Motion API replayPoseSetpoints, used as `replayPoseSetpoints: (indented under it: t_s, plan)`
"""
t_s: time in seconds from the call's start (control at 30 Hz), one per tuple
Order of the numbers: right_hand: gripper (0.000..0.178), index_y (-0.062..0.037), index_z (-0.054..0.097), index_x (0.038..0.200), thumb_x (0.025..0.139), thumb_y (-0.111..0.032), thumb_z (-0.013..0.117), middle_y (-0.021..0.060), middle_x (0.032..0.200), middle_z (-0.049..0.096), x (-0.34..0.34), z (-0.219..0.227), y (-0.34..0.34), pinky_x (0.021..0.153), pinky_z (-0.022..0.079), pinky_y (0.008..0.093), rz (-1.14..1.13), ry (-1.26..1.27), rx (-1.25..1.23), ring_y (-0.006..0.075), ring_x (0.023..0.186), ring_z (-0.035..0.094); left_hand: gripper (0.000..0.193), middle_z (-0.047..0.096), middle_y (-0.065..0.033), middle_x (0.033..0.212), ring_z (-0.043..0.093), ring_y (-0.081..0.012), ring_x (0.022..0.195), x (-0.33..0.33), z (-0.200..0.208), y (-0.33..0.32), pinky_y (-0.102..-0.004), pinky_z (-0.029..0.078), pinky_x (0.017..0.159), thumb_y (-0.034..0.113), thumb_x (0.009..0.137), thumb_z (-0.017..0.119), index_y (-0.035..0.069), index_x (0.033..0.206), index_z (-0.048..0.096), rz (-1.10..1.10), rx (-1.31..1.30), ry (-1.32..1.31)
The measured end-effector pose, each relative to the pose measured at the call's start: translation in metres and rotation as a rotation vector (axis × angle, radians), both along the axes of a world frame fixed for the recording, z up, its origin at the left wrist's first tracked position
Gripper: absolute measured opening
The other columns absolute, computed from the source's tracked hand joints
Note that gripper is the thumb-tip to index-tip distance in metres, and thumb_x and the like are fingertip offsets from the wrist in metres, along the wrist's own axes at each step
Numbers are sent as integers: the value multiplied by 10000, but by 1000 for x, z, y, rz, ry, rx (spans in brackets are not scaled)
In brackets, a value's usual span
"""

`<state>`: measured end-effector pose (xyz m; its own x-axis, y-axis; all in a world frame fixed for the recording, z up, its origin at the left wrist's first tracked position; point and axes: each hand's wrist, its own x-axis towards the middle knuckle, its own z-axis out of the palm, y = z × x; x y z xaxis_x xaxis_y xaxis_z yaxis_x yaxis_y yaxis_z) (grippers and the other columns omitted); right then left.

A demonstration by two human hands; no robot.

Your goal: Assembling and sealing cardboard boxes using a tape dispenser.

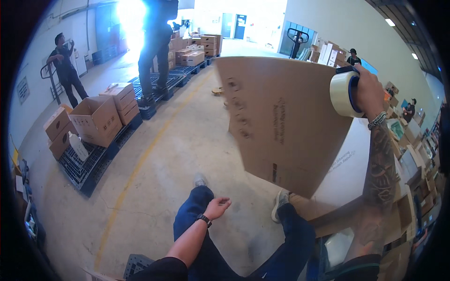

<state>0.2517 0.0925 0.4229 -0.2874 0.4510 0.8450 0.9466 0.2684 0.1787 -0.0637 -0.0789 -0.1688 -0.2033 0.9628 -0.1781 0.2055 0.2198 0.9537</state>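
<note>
My right hand (369, 91), raised at the right, is closed around a roll of clear packing tape (341, 94) with a dark strip on top. A large brown cardboard carton (290, 112) hangs tilted from the same hand, its upper right corner behind the tape. Dark print and round symbols mark its face, and the fingers' exact grip on it is hidden. My left hand (217, 207) hovers over my left knee with its fingers loosely bent and nothing visible in them. A black watch is on that wrist.
On the left, a blue pallet (86, 175) bears an open carton (97, 122), other boxes and a white bottle (78, 146). One person (154, 51) stands on pallets ahead; another (65, 61) stands far left. A white panel (340, 175) and cardboard crowd my right side. A pallet jack (297, 42) stands behind the carton.
</note>
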Motion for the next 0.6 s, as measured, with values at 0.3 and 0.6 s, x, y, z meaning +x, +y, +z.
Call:
replayPoseSetpoints:
  t_s: [0.3,0.6]
  plan:
    - [257,-127,689,1083,840,-84,760,125,1005,752,0,-53,-8,746,589,443,599,-163,36,370,889,756,977,376,-145,1701,363,-384,1573,-42,81,-23,-750,273,1216,847,1014,366,179,1716,246,667,212,-1325]
    - [122,-163,666,1024,913,-129,705,9,1030,698,11,-95,1,762,591,348,697,-510,361,184,782,675,571,412,-133,1709,344,-371,1593,-31,-10,16,-762,333,1192,438,1076,628,158,1552,483,178,-384,-1009]
